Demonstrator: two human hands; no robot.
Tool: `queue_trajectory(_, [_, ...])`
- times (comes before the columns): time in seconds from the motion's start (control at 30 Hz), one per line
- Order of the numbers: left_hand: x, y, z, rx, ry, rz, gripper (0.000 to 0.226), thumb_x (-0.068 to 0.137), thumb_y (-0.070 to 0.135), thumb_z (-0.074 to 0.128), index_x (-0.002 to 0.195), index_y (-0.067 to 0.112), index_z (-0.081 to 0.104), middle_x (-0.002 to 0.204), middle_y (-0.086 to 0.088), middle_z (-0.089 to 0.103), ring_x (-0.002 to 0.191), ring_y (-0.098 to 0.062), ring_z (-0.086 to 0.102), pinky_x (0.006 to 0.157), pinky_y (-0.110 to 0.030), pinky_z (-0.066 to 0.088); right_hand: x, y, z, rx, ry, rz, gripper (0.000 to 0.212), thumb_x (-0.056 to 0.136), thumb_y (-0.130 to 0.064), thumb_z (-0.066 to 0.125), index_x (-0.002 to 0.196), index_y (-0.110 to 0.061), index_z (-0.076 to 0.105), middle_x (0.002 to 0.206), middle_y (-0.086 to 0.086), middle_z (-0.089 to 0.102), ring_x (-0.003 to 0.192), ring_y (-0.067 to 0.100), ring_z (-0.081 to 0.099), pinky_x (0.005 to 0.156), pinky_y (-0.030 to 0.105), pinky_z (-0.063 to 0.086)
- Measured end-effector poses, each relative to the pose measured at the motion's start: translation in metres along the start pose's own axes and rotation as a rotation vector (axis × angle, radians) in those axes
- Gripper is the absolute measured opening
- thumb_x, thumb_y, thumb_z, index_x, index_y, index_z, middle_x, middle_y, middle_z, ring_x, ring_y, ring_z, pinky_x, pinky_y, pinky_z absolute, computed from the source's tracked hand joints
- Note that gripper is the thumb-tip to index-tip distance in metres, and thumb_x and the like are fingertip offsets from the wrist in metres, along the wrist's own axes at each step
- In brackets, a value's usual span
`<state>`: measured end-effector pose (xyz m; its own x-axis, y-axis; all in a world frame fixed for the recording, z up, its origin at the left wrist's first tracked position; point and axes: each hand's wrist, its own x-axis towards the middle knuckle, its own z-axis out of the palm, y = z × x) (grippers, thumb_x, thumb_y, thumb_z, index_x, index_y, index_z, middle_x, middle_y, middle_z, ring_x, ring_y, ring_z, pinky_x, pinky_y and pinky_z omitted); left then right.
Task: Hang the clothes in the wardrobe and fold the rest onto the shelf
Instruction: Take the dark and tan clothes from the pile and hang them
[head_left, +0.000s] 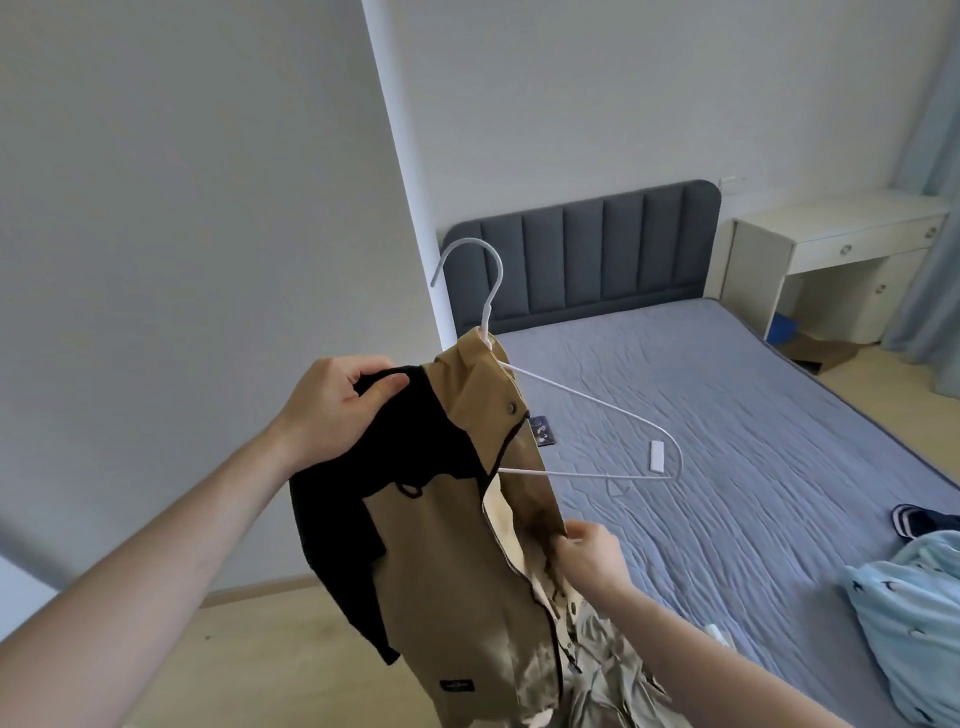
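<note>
A tan and black jacket (447, 561) hangs half on a white wire hanger (597, 405), whose hook points up. The hanger's left arm is inside the jacket's black shoulder; its right arm sticks out bare over the bed. My left hand (337, 410) grips that black shoulder from the left. Lower down, my right hand (587, 556) pinches the jacket's open front edge. A light blue garment (909, 613) lies crumpled at the bed's right side, with a dark striped piece (919, 519) just behind it.
The bed (753, 415), with a blue-grey quilted sheet and grey padded headboard (587, 254), fills the right half. A small dark card (543, 431) lies on it. A white desk (831, 254) stands far right by a curtain. A white wall panel (182, 260) is at left.
</note>
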<state>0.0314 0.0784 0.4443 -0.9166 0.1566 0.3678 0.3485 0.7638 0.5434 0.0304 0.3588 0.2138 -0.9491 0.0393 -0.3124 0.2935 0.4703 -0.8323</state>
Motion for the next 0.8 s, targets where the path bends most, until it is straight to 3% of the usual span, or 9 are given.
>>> queue_trajectory(0.07, [-0.003,-0.007,-0.003,0.007,-0.006,-0.011,0.022,0.102,0.034,0.060,0.088,0.023,0.072,0.075,0.001,0.070,0.074,-0.022,0.067,0.071,-0.041,0.053,0.005,0.005,-0.015,-0.007,0.056,0.002,0.022,0.087,-0.017,0.058,0.072,-0.019,0.073,0.065,0.000,0.073,0.065,0.018,0.068,0.062,0.028,0.051])
queue_trajectory(0.17, [-0.006,-0.018,-0.004,0.015,-0.009,-0.019,0.018,0.100,0.038,0.059,0.091,0.030,0.073,0.082,0.007,0.073,0.079,-0.014,0.070,0.075,-0.040,0.055,0.017,0.002,-0.045,-0.045,0.138,-0.044,0.022,0.088,-0.008,0.055,0.080,-0.011,0.074,0.076,0.010,0.073,0.078,0.030,0.068,0.071,0.036,0.053])
queue_trajectory(0.27, [-0.007,-0.026,-0.005,0.101,-0.004,-0.004,0.020,0.094,0.051,0.054,0.094,0.040,0.070,0.086,0.019,0.072,0.083,-0.003,0.067,0.075,-0.032,0.052,0.025,-0.010,-0.080,-0.111,0.190,-0.107,0.023,0.090,-0.009,0.056,0.074,-0.017,0.070,0.070,0.002,0.068,0.075,0.028,0.065,0.065,0.035,0.048])
queue_trajectory(0.37, [-0.007,-0.033,-0.007,0.240,0.009,0.029,0.032,0.092,0.059,0.047,0.093,0.036,0.069,0.084,0.017,0.070,0.081,-0.004,0.063,0.073,-0.032,0.051,0.027,-0.030,-0.113,-0.224,0.231,-0.167,0.019,0.088,-0.016,0.057,0.072,-0.018,0.068,0.067,-0.001,0.066,0.073,0.028,0.064,0.065,0.036,0.051])
queue_trajectory(0.5, [-0.005,-0.045,-0.009,0.315,0.037,0.060,0.022,0.097,0.052,0.054,0.094,0.035,0.069,0.083,0.018,0.068,0.078,-0.007,0.062,0.069,-0.027,0.046,0.021,-0.067,-0.153,-0.241,0.298,-0.272,0.026,0.088,-0.019,0.056,0.065,-0.021,0.068,0.066,-0.001,0.067,0.070,0.026,0.065,0.062,0.036,0.052])
queue_trajectory(0.63, [-0.005,-0.055,-0.006,0.416,0.019,0.062,0.017,0.099,0.044,0.058,0.088,0.035,0.065,0.079,0.017,0.063,0.075,-0.009,0.059,0.063,-0.026,0.041,0.009,-0.115,-0.186,-0.194,0.352,-0.414,0.024,0.092,-0.023,0.058,0.080,-0.013,0.076,0.079,0.006,0.073,0.078,0.026,0.068,0.069,0.044,0.058])
queue_trajectory(0.8, [-0.003,-0.061,0.010,0.471,0.101,-0.037,0.024,0.103,0.043,0.048,0.091,0.030,0.065,0.083,0.014,0.063,0.079,-0.015,0.060,0.061,-0.029,0.042,-0.039,-0.180,-0.204,-0.124,0.311,-0.631,0.028,0.095,-0.039,0.065,0.071,-0.026,0.075,0.069,-0.009,0.070,0.071,0.006,0.066,0.055,0.016,0.046])
